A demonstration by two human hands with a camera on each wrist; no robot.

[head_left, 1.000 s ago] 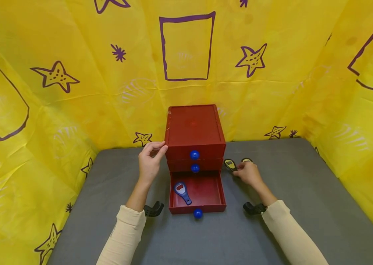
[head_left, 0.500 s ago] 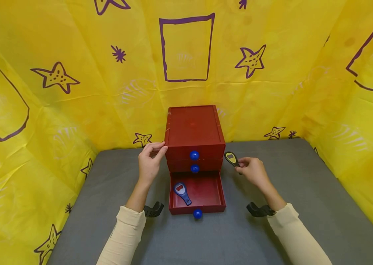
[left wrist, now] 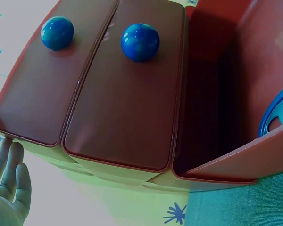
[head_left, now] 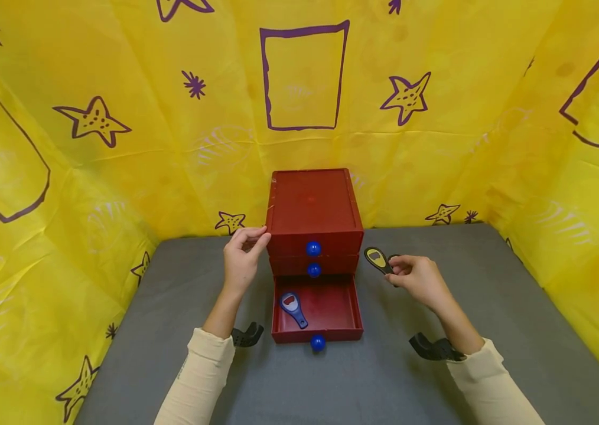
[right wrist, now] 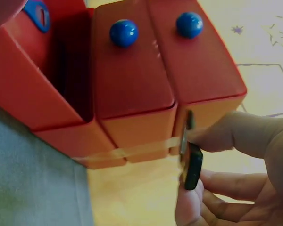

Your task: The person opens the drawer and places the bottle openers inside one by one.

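Note:
A red drawer cabinet (head_left: 312, 200) with blue knobs stands at the middle back, its bottom drawer (head_left: 337, 307) pulled out. Inside that drawer, on its left, lies a blue bottle opener (head_left: 293, 310). My left hand (head_left: 241, 260) touches the cabinet's upper left front corner with its fingertips, the other fingers fairly straight in the left wrist view. Right of the cabinet, my right hand (head_left: 420, 280) pinches a black and yellow bottle opener (head_left: 377, 258) between thumb and fingers, head pointing left. Another dark rounded edge (head_left: 394, 257) shows behind those fingers; I cannot tell whether it is held.
A grey tabletop (head_left: 321, 389) carries the cabinet. Yellow cloth (head_left: 214, 159) with purple drawings rises behind it and along both sides. The two upper drawers, with a blue knob (head_left: 313, 248) on the top one, are closed.
My right hand has lifted the black and yellow bottle opener and drawn back to the right with it. The left hand stays at the cabinet corner.

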